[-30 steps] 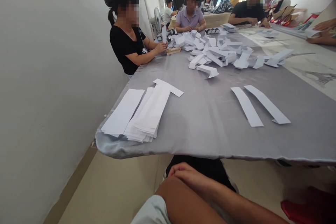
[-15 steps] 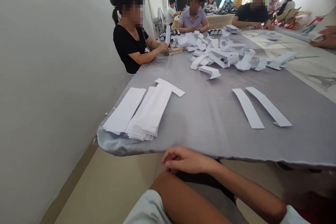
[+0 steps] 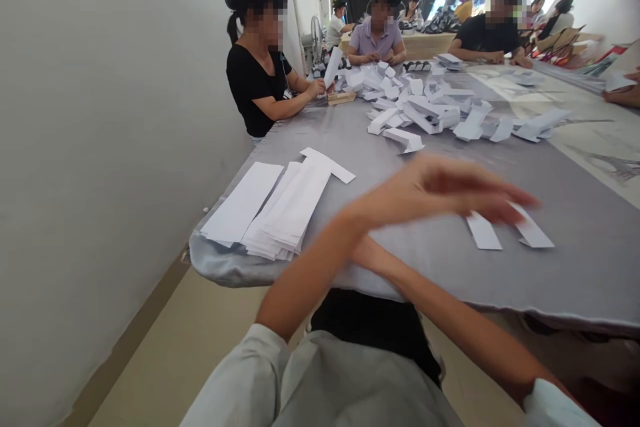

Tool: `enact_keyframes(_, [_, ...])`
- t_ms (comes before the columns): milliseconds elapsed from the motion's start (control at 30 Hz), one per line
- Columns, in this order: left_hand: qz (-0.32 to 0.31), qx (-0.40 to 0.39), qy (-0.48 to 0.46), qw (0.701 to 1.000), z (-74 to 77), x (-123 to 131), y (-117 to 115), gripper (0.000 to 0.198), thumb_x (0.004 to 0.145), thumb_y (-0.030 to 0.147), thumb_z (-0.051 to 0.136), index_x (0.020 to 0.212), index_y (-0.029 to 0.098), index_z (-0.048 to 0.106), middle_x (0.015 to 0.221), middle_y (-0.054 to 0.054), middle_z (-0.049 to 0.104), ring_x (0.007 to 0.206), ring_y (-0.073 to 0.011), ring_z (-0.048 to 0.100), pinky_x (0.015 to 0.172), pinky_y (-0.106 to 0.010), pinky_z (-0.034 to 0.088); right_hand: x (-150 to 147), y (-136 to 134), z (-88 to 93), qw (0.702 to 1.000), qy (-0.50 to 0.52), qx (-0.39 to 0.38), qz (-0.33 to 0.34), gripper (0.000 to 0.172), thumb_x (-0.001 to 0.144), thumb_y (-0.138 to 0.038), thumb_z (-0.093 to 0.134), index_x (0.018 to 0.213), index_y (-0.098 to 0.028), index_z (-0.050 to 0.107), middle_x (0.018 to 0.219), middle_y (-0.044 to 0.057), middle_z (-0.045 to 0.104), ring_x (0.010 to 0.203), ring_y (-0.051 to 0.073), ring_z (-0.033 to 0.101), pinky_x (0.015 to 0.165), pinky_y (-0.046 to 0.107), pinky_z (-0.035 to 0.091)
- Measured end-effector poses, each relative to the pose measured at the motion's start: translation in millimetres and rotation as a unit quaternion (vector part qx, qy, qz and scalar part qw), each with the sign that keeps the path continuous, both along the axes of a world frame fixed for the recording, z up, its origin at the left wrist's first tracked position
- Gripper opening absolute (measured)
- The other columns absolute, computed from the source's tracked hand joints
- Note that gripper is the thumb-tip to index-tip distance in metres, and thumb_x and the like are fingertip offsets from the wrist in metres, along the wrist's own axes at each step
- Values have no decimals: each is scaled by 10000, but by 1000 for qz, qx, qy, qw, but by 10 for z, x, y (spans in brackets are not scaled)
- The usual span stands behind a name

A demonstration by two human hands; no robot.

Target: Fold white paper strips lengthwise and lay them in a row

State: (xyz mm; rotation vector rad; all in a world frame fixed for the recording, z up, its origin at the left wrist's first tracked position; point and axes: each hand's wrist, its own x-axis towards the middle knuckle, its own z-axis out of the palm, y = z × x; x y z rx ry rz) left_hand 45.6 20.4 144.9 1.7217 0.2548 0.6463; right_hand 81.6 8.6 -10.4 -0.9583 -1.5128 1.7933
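Observation:
My left hand (image 3: 445,190) reaches across to the right above the table, blurred, its fingers stretched out and nothing seen in them. Below its fingertips lie two white paper strips, a nearer-left strip (image 3: 485,232) and a right strip (image 3: 536,230), both partly covered by the hand. My right hand (image 3: 373,255) is near the table's front edge, crossed under my left forearm, which hides its fingers. To the left of my arms sits a fanned stack of white paper strips (image 3: 295,207) beside another flat stack (image 3: 243,203); one strip (image 3: 337,168) lies crosswise at the top.
A heap of folded white paper pieces (image 3: 420,103) covers the far middle of the grey tablecloth (image 3: 400,260). At the left edge a person in black (image 3: 255,80) holds a white strip over a small wooden block (image 3: 341,98). More people sit around the far side. A wall (image 3: 100,147) stands left.
My left arm has swung up from my lap and out over the two strips. My right hand has moved up over the table edge, behind the left forearm. The view has shifted slightly.

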Motion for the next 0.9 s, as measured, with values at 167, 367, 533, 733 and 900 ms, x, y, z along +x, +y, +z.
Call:
enact_keyframes(167, [261, -207, -214, 918, -220, -596, 1098, 276, 1025, 371, 669, 1237, 207, 734, 995, -17, 787, 974, -154, 747, 940, -312, 569, -73, 193, -56, 993, -41, 104, 34, 293, 929, -221, 671, 1207, -193, 582, 909, 8, 679, 604, 119, 668, 461, 197, 517])
enact_keyframes(367, [404, -253, -361, 802, -250, -1347, 1406, 247, 1095, 340, 521, 1201, 286, 737, 910, 12, 767, 997, -140, 749, 907, -268, 545, -105, 77, -26, 969, -49, 88, 224, 130, 1003, -272, 573, 1119, -215, 562, 891, 5, 701, 610, 141, 690, 472, 230, 526])
enact_keyframes(533, [508, -160, -321, 783, -227, -1599, 1389, 251, 1089, 390, 501, 1207, 363, 721, 978, 0, 773, 1223, -183, 676, 944, -318, 542, -100, -94, -5, 904, -100, 290, 298, 120, 990, -296, 665, 1011, -198, 729, 856, 8, 757, 756, 148, 699, 708, 259, 501])
enact_keyframes(733, [522, -151, -327, 773, -255, -1630, 1439, 264, 1103, 347, 459, 1217, 269, 683, 869, 14, 712, 1123, -154, 656, 930, -319, 495, -243, -224, 4, 868, -140, 348, 326, 383, 1006, -552, 676, 1036, -181, 766, 941, 34, 796, 745, 151, 682, 679, 273, 415])
enact_keyframes(900, [580, -134, -256, 761, -283, -1622, 1442, 259, 1062, 424, 495, 1180, 339, 709, 833, -11, 713, 1028, -184, 684, 866, -326, 532, -308, -252, 19, 874, -156, 351, 299, 405, 1039, -563, 624, 1017, -185, 771, 936, 43, 789, 784, 161, 678, 682, 269, 394])
